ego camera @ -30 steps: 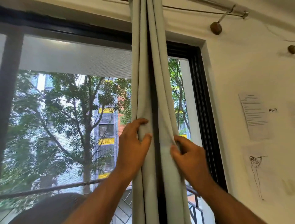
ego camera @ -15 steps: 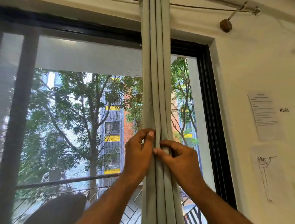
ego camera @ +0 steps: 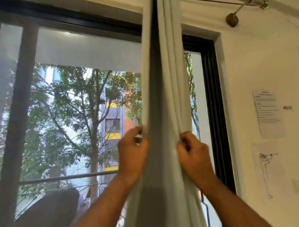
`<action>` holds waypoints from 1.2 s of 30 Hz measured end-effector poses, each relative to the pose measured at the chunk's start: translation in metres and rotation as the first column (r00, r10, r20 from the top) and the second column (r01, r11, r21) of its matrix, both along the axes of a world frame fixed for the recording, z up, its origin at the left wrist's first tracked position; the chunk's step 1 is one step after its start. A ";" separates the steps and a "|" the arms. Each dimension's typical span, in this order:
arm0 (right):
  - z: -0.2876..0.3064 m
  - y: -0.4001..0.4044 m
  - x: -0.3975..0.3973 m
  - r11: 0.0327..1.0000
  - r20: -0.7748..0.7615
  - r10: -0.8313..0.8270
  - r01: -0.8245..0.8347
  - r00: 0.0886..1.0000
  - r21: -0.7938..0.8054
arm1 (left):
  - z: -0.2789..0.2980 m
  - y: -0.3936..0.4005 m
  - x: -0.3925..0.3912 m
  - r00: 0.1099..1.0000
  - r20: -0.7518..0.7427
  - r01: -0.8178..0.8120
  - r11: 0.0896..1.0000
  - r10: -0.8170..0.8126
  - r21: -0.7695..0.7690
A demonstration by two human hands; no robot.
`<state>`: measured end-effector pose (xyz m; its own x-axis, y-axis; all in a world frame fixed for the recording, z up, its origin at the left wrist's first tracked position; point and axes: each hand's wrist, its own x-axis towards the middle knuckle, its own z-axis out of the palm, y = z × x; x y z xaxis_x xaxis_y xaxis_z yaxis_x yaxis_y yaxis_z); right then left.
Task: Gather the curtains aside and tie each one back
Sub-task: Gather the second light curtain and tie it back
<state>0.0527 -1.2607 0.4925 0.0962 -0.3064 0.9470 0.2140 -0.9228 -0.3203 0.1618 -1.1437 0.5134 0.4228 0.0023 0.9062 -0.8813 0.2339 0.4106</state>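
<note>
both arms raised in front of me, forearms angled up and inward. my left hand (ego camera: pixel 132 152) pinches the curtain (ego camera: pixel 168 103) at its left edge; my right hand (ego camera: pixel 194 155) grips its right folds, fingers curled.

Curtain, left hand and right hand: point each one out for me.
curtain (ego camera: pixel 168 90), head view, on a pale fold above the hands.
left hand (ego camera: pixel 132 155), head view, on the back of the hand.
right hand (ego camera: pixel 194 157), head view, on the back of the hand.

Curtain rod (ego camera: pixel 252 2) at frame top R, on wall bracket (ego camera: pixel 232 19); pale curtain (ego camera: pixel 171 97) hangs from it, frame ctr, bunched.
</note>
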 end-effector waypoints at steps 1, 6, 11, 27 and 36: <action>0.000 0.008 0.006 0.998 -0.034 0.035 -0.037 0.999 -0.047 | -0.002 -0.008 -0.011 0.997 -0.007 0.079 0.995 -0.079 0.065; -0.008 0.012 0.005 0.970 -0.031 0.245 -0.244 0.969 0.010 | 0.006 -0.004 -0.033 0.814 -0.320 0.507 0.862 -0.484 -0.015; -0.025 0.009 0.008 0.912 -0.015 0.377 -0.368 0.926 0.183 | 0.002 -0.008 -0.043 0.819 -0.307 0.507 0.862 -0.485 -0.008; -0.058 0.003 0.004 0.912 -0.217 0.399 -0.360 0.891 0.197 | -0.020 -0.028 -0.046 0.844 -0.438 0.395 0.911 -0.309 0.117; -0.076 -0.024 0.001 0.330 0.123 0.874 -0.760 0.471 0.560 | -0.065 -0.048 -0.004 0.592 -0.586 0.744 0.654 -0.553 0.134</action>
